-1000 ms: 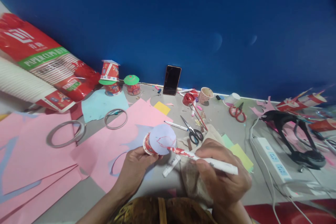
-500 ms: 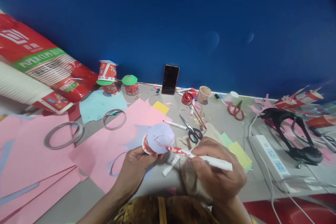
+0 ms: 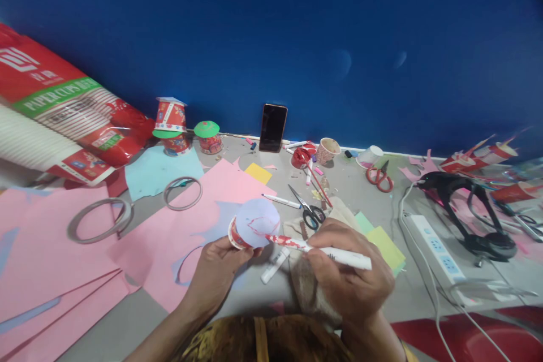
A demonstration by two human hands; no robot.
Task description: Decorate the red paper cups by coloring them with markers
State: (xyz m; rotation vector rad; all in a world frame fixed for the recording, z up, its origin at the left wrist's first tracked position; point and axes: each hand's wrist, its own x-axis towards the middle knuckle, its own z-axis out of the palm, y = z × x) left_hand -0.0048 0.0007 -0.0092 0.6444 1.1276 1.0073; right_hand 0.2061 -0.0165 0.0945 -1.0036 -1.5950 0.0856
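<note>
My left hand [image 3: 223, 268] is closed around a small red-patterned paper cup [image 3: 235, 236]. A round lilac paper disc [image 3: 258, 219] covers the cup's end and faces up toward me, with thin red lines drawn on it. In my right hand [image 3: 352, 266] is a white marker [image 3: 345, 257] whose front part is smeared red. Its tip touches the disc near the lower right edge. A white glue stick or cap-like tube [image 3: 275, 266] lies just below the disc. Black-handled scissors [image 3: 313, 216] and a slim white pen [image 3: 280, 201] lie beyond my right hand.
Pink paper sheets [image 3: 55, 254] and tape rings [image 3: 99, 220] spread over the left side. A bag of paper cups [image 3: 80, 107], decorated cups [image 3: 171, 116] and a propped phone [image 3: 272, 128] line the blue wall. A power strip [image 3: 436, 251] with cables, a black headset frame [image 3: 470, 215] and red-handled scissors [image 3: 379, 178] are at right.
The marker tip has shifted slightly on the disc, with the right hand moving a little. The left hand still holds the cup in place. The whole view has moved slightly.
</note>
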